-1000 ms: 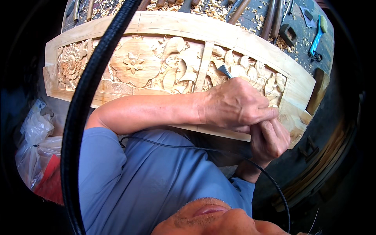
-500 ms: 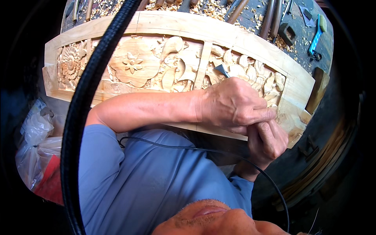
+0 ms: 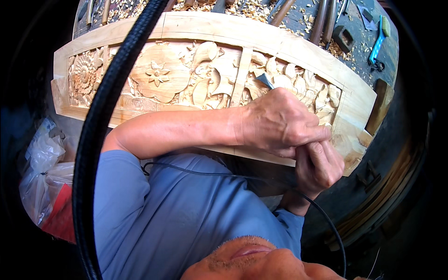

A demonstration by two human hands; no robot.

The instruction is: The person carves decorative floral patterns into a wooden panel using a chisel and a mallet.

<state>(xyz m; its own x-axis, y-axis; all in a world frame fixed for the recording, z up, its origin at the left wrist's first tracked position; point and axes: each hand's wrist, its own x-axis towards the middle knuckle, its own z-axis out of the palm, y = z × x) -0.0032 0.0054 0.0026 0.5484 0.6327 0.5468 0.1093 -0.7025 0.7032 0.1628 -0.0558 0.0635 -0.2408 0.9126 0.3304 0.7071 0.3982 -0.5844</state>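
Note:
A pale wooden panel (image 3: 247,35) carved with flowers and leaves lies across the bench. My left hand (image 3: 282,123) is closed round a carving chisel; its grey blade (image 3: 265,80) pokes out above my knuckles over the right-hand carved section. My right hand (image 3: 321,165) is closed just below and right of my left, their fingers touching, on what looks like the chisel's handle, mostly hidden inside both fists. A flower medallion (image 3: 158,74) stands out in the middle section.
Chisels (image 3: 318,25), wood shavings (image 3: 254,10), a dark block (image 3: 344,39) and a blue brush (image 3: 377,49) lie on the bench behind the panel. Plastic bags (image 3: 44,177) are at left, wooden strips (image 3: 378,200) at lower right. A black cable (image 3: 113,79) crosses the view.
Both hands and the chisel blade have shifted very slightly up and left. Both hands remain closed. The panel and the tools behind it look the same.

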